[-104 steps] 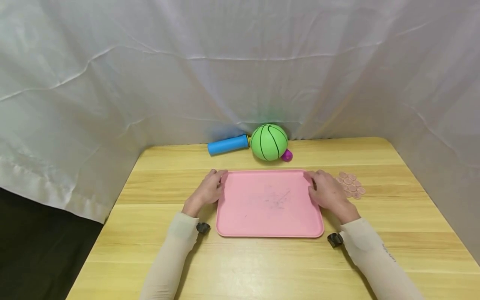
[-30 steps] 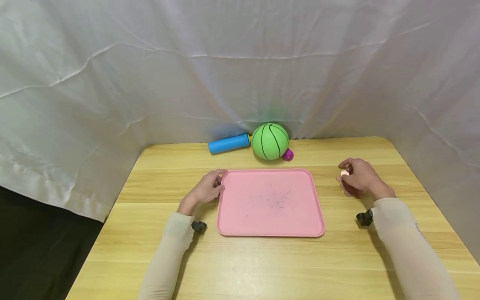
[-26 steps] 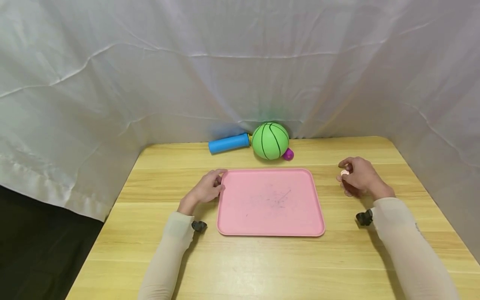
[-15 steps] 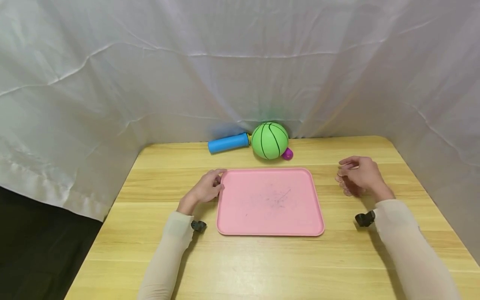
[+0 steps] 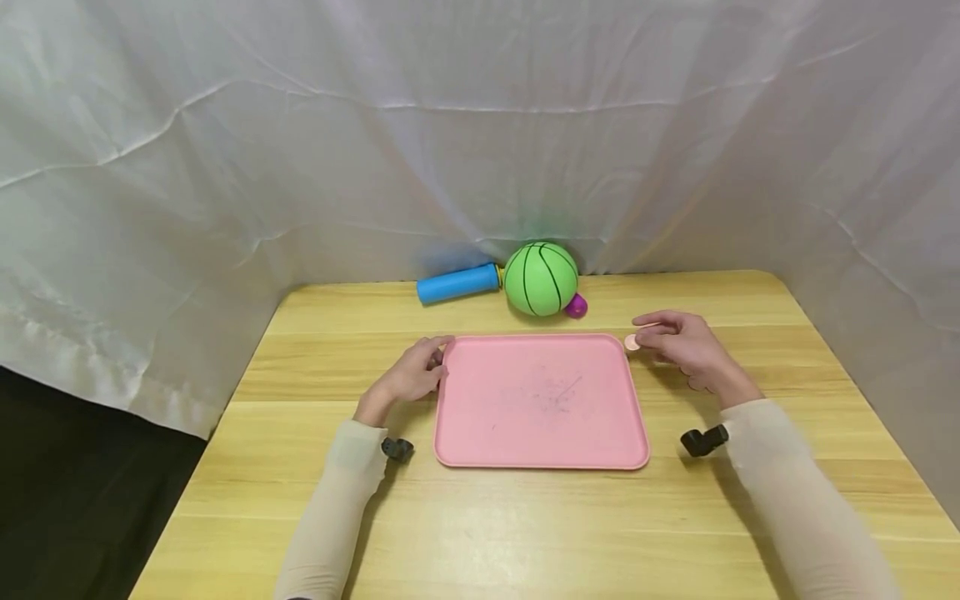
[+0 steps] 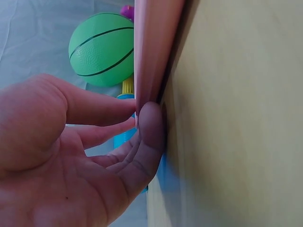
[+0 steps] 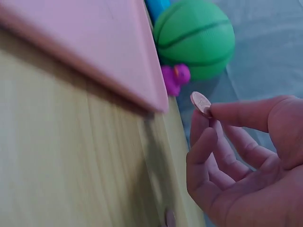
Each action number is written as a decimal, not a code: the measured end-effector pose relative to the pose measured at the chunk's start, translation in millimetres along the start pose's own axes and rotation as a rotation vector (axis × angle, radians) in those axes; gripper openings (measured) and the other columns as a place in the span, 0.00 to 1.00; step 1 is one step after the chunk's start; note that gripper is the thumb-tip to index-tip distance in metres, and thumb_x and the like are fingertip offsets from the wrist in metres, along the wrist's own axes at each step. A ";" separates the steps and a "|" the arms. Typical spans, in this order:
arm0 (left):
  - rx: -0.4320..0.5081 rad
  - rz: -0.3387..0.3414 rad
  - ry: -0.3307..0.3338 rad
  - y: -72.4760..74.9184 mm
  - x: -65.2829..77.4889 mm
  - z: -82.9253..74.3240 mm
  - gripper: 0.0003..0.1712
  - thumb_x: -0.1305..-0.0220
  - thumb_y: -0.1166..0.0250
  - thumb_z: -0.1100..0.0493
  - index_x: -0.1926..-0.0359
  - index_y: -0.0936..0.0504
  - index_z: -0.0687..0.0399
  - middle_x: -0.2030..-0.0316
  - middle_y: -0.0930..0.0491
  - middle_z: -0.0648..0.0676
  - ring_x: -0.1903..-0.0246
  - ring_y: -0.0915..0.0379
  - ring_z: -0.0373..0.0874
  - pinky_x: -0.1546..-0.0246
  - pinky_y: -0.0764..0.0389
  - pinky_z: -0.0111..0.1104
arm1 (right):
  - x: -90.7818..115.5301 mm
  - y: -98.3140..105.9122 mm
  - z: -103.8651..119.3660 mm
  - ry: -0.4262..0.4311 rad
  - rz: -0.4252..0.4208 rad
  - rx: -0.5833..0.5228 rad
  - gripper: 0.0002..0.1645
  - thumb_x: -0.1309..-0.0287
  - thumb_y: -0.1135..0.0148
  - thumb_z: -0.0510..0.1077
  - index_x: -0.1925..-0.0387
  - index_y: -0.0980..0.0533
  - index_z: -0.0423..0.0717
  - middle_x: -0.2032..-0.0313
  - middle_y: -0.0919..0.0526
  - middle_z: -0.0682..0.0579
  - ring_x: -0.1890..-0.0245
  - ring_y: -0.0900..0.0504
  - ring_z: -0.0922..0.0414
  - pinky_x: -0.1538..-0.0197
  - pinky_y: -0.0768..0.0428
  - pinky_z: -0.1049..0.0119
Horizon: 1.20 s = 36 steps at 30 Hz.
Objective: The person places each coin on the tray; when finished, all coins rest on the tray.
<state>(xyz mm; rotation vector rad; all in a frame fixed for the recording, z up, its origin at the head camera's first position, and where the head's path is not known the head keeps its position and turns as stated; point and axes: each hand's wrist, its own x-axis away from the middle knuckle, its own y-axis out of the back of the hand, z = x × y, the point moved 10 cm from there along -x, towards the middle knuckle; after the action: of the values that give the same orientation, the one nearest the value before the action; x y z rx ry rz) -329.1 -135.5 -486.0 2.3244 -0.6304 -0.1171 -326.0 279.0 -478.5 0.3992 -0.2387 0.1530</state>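
Observation:
A pink tray (image 5: 540, 450) lies on the wooden table. At its far left corner my left hand (image 5: 411, 373) grips the rim, a finger and thumb on either side of the tray edge (image 6: 151, 56) in the left wrist view. My right hand (image 5: 693, 350) is above the table just right of the tray's far right corner. It pinches one copper-coloured coin (image 7: 201, 104) between thumb and fingertips, and the coin (image 5: 632, 342) shows beside the tray rim. Of the coin pile, the hand hides most or all in the head view; a coin edge (image 7: 170, 217) shows low in the right wrist view.
Behind the tray sit a green ball (image 5: 541, 280) with black lines, a blue cylinder (image 5: 457, 284) with a yellow end, and a small purple toy duck (image 7: 175, 78). A pale curtain (image 5: 480, 167) hangs along the table's back and sides.
My right hand let go of the tray's right rim, went to the coin pile, took up a coin and moved left with it toward the tray. My left hand stays at the rim.

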 end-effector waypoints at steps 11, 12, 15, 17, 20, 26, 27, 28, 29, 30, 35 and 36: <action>0.013 0.004 0.001 -0.8 -0.6 0.4 0.33 0.22 0.45 0.71 0.20 0.35 0.69 0.47 0.22 0.70 0.54 0.21 0.52 0.54 0.18 0.36 | -7.3 -40.1 28.6 0.031 0.024 0.009 0.32 0.27 0.30 0.43 0.28 0.26 0.34 0.45 0.09 0.42 0.57 0.10 0.65 0.51 0.10 0.64; 0.021 0.005 0.003 -0.8 -0.7 0.6 0.32 0.22 0.44 0.71 0.20 0.35 0.68 0.48 0.22 0.69 0.55 0.21 0.52 0.55 0.18 0.36 | -8.2 -44.2 31.3 0.036 0.027 0.014 0.32 0.27 0.31 0.43 0.28 0.26 0.34 0.44 0.10 0.39 0.57 0.09 0.63 0.51 0.10 0.63; 0.045 0.002 0.003 -0.6 -0.1 0.2 0.31 0.21 0.44 0.71 0.22 0.34 0.69 0.49 0.21 0.69 0.59 0.19 0.50 0.58 0.16 0.35 | -10.2 -58.7 41.4 0.049 0.039 0.039 0.31 0.27 0.31 0.42 0.28 0.25 0.35 0.40 0.13 0.33 0.56 0.08 0.56 0.52 0.10 0.59; 0.068 0.001 0.010 -0.7 0.3 1.3 0.30 0.21 0.44 0.71 0.22 0.33 0.69 0.50 0.21 0.69 0.61 0.19 0.49 0.60 0.16 0.34 | -12.2 -69.4 47.5 0.061 0.052 0.047 0.31 0.27 0.32 0.42 0.28 0.25 0.35 0.38 0.15 0.31 0.54 0.08 0.52 0.50 0.10 0.56; 0.091 -0.003 0.016 -0.6 0.5 2.5 0.28 0.21 0.44 0.71 0.24 0.33 0.69 0.51 0.22 0.68 0.63 0.20 0.48 0.60 0.15 0.35 | -17.4 -85.8 54.0 0.078 0.078 0.050 0.29 0.26 0.33 0.40 0.29 0.24 0.35 0.38 0.15 0.30 0.50 0.09 0.45 0.48 0.09 0.54; 0.084 -0.005 0.036 0.3 2.3 5.3 0.21 0.20 0.45 0.70 0.30 0.28 0.67 0.59 0.20 0.64 0.67 0.22 0.44 0.61 0.18 0.34 | -26.3 -116.0 66.4 0.114 0.112 0.050 0.26 0.27 0.34 0.39 0.32 0.22 0.35 0.41 0.13 0.32 0.46 0.09 0.41 0.51 0.09 0.55; 0.075 -0.004 0.037 0.4 2.3 5.7 0.20 0.20 0.45 0.70 0.31 0.27 0.66 0.61 0.20 0.63 0.68 0.22 0.44 0.62 0.18 0.33 | -27.1 -120.8 68.1 0.118 0.115 0.050 0.25 0.26 0.34 0.39 0.32 0.22 0.35 0.41 0.13 0.33 0.47 0.09 0.41 0.51 0.10 0.55; 0.070 -0.002 0.038 0.3 2.4 5.8 0.20 0.20 0.45 0.70 0.32 0.27 0.66 0.62 0.20 0.62 0.68 0.22 0.43 0.62 0.19 0.33 | -27.7 -125.4 69.6 0.125 0.119 0.050 0.25 0.26 0.34 0.39 0.33 0.22 0.35 0.42 0.13 0.33 0.47 0.09 0.42 0.52 0.10 0.55; 0.067 0.000 0.038 0.2 2.5 5.7 0.20 0.20 0.45 0.69 0.32 0.27 0.66 0.62 0.20 0.61 0.69 0.22 0.43 0.62 0.19 0.33 | -28.5 -130.0 70.9 0.129 0.122 0.048 0.24 0.26 0.34 0.39 0.33 0.21 0.35 0.42 0.13 0.33 0.48 0.09 0.43 0.52 0.10 0.55; 0.061 0.000 0.037 0.3 2.6 5.5 0.20 0.20 0.45 0.69 0.32 0.27 0.66 0.63 0.20 0.61 0.69 0.22 0.43 0.62 0.19 0.33 | -29.0 -134.2 71.8 0.129 0.125 0.051 0.23 0.26 0.34 0.39 0.34 0.20 0.35 0.42 0.13 0.34 0.48 0.09 0.44 0.52 0.10 0.56; 0.051 -0.001 0.039 0.5 3.9 4.0 0.20 0.20 0.44 0.69 0.32 0.26 0.67 0.64 0.20 0.60 0.69 0.22 0.43 0.62 0.19 0.33 | -28.4 -153.9 77.6 0.136 0.144 0.040 0.21 0.27 0.33 0.39 0.36 0.19 0.36 0.43 0.12 0.35 0.51 0.09 0.47 0.53 0.12 0.58; 0.051 0.000 0.040 0.4 4.3 3.7 0.20 0.20 0.43 0.69 0.32 0.26 0.67 0.64 0.20 0.59 0.69 0.22 0.43 0.62 0.19 0.33 | -28.0 -157.8 78.6 0.135 0.150 0.033 0.21 0.27 0.33 0.39 0.36 0.19 0.37 0.43 0.12 0.35 0.51 0.09 0.48 0.53 0.12 0.58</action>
<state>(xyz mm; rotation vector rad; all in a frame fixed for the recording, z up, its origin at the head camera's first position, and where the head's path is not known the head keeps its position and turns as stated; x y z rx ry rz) -326.5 -140.0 -488.0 2.3693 -0.6197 -0.0549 -337.9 101.0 -473.1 0.4020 -0.1330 0.3308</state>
